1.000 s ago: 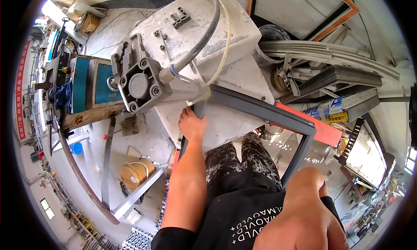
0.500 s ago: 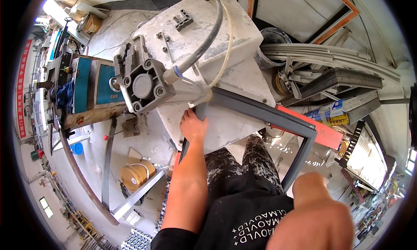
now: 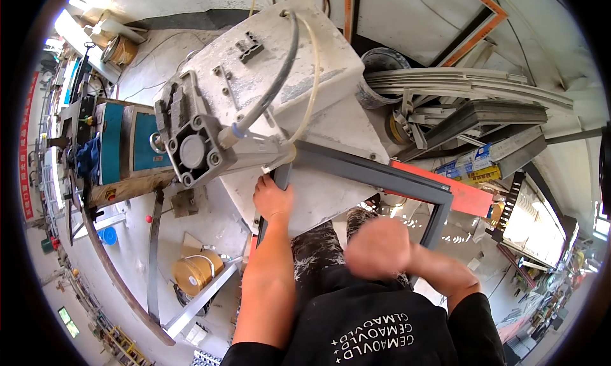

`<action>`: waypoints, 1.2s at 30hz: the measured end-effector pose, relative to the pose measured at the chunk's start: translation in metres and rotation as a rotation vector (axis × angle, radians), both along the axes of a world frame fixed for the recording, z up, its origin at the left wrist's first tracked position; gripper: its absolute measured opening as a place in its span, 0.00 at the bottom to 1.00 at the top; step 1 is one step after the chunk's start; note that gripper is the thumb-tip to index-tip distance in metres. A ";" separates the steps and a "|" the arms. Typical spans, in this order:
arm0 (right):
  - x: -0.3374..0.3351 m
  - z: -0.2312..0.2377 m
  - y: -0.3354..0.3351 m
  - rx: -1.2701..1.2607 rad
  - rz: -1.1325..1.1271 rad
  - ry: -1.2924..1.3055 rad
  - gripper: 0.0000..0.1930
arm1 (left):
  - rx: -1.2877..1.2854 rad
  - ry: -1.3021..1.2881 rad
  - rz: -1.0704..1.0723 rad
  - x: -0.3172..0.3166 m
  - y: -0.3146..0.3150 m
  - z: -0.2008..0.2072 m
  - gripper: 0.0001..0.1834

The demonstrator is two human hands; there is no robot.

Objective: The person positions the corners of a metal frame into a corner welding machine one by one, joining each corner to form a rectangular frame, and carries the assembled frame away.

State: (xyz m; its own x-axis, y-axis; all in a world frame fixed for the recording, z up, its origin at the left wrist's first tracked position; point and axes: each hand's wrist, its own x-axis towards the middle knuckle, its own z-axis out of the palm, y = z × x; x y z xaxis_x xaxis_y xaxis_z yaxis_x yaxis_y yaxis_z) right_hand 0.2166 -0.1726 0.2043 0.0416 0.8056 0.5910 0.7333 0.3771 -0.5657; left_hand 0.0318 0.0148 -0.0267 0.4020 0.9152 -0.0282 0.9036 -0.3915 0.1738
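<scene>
My left hand (image 3: 273,199) is wrapped round the left bar of a dark grey window frame (image 3: 369,169), close under the machine's press head. The frame's corner lies on the pale, worn metal table of a machine (image 3: 318,207). Above that corner sits a grey metal cylinder with a square end (image 3: 194,151), fed by a dark hose (image 3: 280,79) and a clear tube. My right hand (image 3: 379,248) hangs in front of my body, apart from the frame, smeared by motion; its fingers cannot be made out.
A red bar (image 3: 445,188) runs beside the frame's far edge. Grey and white profiles (image 3: 477,111) are stacked at the right, near a bucket (image 3: 385,60). At the left stand a teal machine (image 3: 149,133) and a tan bucket (image 3: 197,270).
My right hand has swung from the lower right corner up and leftward, in front of my body. My left hand keeps its hold on the frame. The whole view has shifted slightly.
</scene>
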 end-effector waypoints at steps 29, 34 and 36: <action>0.113 -0.217 -0.123 -0.821 -1.187 -0.105 0.15 | -0.021 0.058 0.022 -0.003 -0.001 -0.001 0.32; 0.113 -0.217 -0.123 -0.794 -1.195 -0.117 0.15 | 0.047 0.020 -0.011 -0.005 -0.001 -0.005 0.29; 0.113 -0.216 -0.122 -0.769 -1.200 -0.119 0.15 | 0.102 -0.019 -0.036 -0.005 0.000 -0.007 0.26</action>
State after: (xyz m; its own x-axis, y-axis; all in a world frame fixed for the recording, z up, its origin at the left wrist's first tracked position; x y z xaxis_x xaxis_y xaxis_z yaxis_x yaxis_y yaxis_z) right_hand 0.3300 -0.2950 -0.0122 0.8972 0.4345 0.0794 0.4397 -0.8613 -0.2545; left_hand 0.0268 0.0152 -0.0334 0.4339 0.8980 0.0729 0.8856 -0.4400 0.1485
